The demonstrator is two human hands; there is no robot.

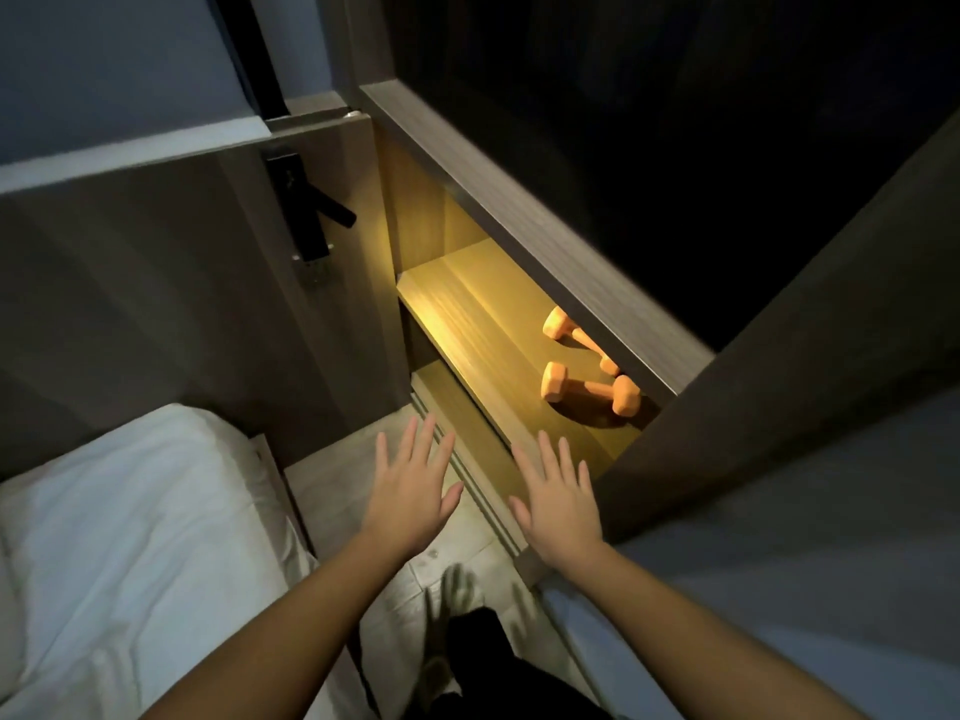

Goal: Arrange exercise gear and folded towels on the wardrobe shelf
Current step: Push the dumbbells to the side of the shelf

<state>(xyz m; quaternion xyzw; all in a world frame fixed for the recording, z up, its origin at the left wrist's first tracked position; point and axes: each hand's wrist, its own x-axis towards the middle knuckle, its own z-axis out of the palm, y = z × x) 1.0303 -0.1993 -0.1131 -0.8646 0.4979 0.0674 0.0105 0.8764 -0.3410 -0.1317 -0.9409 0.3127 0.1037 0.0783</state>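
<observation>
- Wardrobe (519, 210) is standing open ahead and to the right, and its dark upper part is showing nothing.
- Door (779, 356) is cutting across the shelf's right end and hiding whatever lies behind it.
- Bed (130, 511) is lying at the left, showing white bedding; no folded towels are showing, though the dim light is making that hard to judge.
- Shelf (467, 314) is glowing yellow, running from upper left to lower right.
- Left hand (410, 491) and right hand (558, 504) are hovering apart, flat and spread, holding nothing, just short of the shelf's front edge; the right one is sitting nearer the weights.
- Near dumbbell (589, 389) is lying on the shelf, up and right of the right hand, with its long axis running roughly left to right and both heads showing.
- Far dumbbell (576, 337) is lying just behind it, angling back and right, its far head tucking under the wardrobe's upper board.
</observation>
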